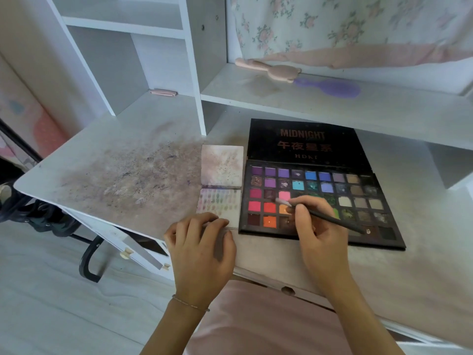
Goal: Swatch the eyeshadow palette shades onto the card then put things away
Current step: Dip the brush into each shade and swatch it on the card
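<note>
Open eyeshadow palette (320, 198) lying flat on the stained white desk (122, 175), black lid (304, 144) folded back toward 12 o'clock, rows of coloured pans facing up. Touching its 9 o'clock edge, a small open card booklet (221, 185): upper leaf smudged and speckled, lower leaf carrying rows of small colour dabs.

Right hand (318, 229) over the palette's lower middle, fingers curled round a thin dark brush (320, 213) in a pen-like grip. Brush tip pointing toward 10 o'clock, resting at the pink pan (284, 195) (whether touching the powder or just above it, hard to tell).

Left hand (202, 247) at 6 o'clock of the booklet, palm down, fingers loosely bent, fingertips pressing on the lower leaf's near edge, gripping nothing. Thin bracelet (189, 303) on that wrist.

On the shelf (256, 98) at 12 o'clock of the palette, a pink hairbrush (271, 69) and a purple hairbrush (332, 87), ends overlapping.
</note>
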The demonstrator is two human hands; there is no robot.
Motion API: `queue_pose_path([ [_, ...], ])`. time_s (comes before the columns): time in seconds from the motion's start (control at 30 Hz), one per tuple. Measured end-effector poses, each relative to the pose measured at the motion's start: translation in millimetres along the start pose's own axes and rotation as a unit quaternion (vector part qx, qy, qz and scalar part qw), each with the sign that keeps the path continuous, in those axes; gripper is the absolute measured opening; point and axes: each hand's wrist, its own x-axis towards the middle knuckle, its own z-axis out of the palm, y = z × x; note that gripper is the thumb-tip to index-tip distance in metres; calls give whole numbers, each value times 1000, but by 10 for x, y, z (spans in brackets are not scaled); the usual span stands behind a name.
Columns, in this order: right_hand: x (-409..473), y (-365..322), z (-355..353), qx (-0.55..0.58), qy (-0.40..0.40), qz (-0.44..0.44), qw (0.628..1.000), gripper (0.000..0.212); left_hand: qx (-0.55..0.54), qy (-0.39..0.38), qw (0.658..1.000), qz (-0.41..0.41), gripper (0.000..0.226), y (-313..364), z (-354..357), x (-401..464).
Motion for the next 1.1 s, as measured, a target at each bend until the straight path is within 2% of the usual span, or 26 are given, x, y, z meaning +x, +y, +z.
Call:
queue_pose_path([
  [0.23, -88, 59, -580, -40, 64, 31, 997, 34, -18, -28, 999, 24, 27, 236, 108, -17],
  [0.5, -173, 115, -953, -131, 105, 53, 984, 29, -11, -5, 999, 40, 29, 210, 152, -58],
  [0.83, -178, 89, -941, -145, 66, 83, 984, 31, -19, 0, 999, 36, 30, 202, 155, -65],
  [1.0, -179, 76, -937, -149, 83, 79, 982, 31, -14, 4, 999, 37, 29, 209, 160, -68],
  [1.1, -176, 71, -928, -157, 57, 77, 983, 33, -10, 5, 999, 36, 29, 207, 162, -72],
])
